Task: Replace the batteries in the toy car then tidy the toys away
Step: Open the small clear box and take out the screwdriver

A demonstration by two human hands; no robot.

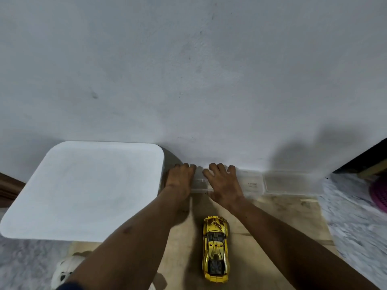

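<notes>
Head view: both hands lie flat on a clear plastic box point(253, 184) at the far edge of the board point(276, 222), against the wall point(209, 80). The left hand point(180, 177) has its fingers together, the right hand point(225, 183) has them spread. The yellow toy car point(215, 248) sits mid-board between the forearms.

The scene was lit dimly and softly, and a cool grey cast was laid over the wall point(188, 70). Broad, blurred shadows were thrown onto it at 3 o'clock. The white lid point(88, 189) at 8 o'clock was rendered as the brightest surface. Small glints were caught on the yellow toy car point(215, 248) at 6 o'clock. The floor point(356, 227) at 4 o'clock was smeared, and straight lines were bent toward the edges.
</notes>
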